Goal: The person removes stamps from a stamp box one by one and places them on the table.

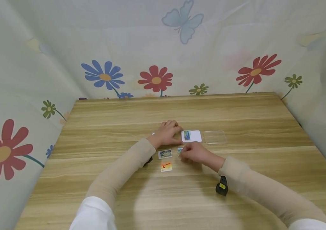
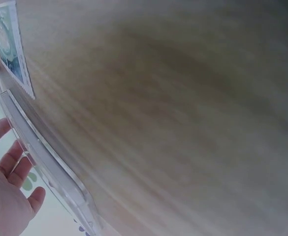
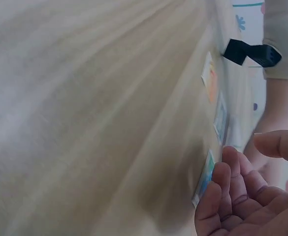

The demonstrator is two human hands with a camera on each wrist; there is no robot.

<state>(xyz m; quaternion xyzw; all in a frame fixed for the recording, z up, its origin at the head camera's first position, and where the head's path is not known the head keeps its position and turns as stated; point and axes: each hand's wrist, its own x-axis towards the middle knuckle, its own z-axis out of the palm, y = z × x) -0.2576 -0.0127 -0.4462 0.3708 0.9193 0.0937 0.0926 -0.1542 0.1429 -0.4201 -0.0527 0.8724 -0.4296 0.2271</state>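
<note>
My left hand [image 1: 167, 132] rests at the left end of a shallow white case [image 1: 195, 136], with a small blue-green stamp [image 1: 187, 135] in it. In the left wrist view, a clear plastic edge [image 2: 50, 164] runs beside the loosely bent fingers [image 2: 8, 160]. My right hand [image 1: 196, 152] is low over the table, fingertips at the edge of another blue-green stamp [image 1: 179, 151]. The right wrist view shows this stamp [image 3: 205, 177] beside relaxed fingers, the thumb held apart. Nearer me lie a dark green stamp [image 1: 165, 154] and an orange-yellow one [image 1: 166, 166].
A clear plastic lid or tray [image 1: 215, 137] lies to the right of the white case. Something white [image 1: 153, 133] peeks out left of my left hand, mostly hidden. Black wrist devices, one at the right sleeve [image 1: 222, 186], hang close over the wooden table [image 1: 163, 111].
</note>
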